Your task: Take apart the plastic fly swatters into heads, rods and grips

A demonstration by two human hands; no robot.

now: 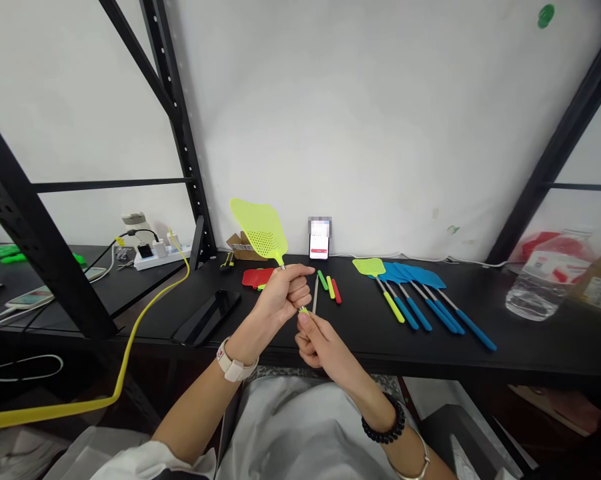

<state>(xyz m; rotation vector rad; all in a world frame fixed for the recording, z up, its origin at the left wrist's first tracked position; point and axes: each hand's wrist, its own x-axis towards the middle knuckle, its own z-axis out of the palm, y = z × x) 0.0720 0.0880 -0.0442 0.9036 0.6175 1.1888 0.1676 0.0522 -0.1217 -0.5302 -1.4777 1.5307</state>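
Note:
My left hand (286, 291) is closed around the metal shaft of a yellow-green fly swatter (260, 227), whose head tilts up to the left above the table. Just below it, my right hand (320, 340) pinches the swatter's lower end, where a bit of yellow-green handle shows between the hands; the rest is hidden by the fingers. Beyond my hands lie a green handle grip (323, 279), a yellow one (331, 288) and a red one (337, 291), beside a thin metal rod (315, 293). Red swatter heads (255, 277) lie behind my left hand.
Several blue swatters (420, 273) and a yellow-green swatter (393, 303) lie to the right. A large plastic bottle (537, 287) stands farther right. A black phone (207, 317) lies left, a lit phone (319, 240) leans on the wall, and a yellow cable (135, 327) crosses the left side.

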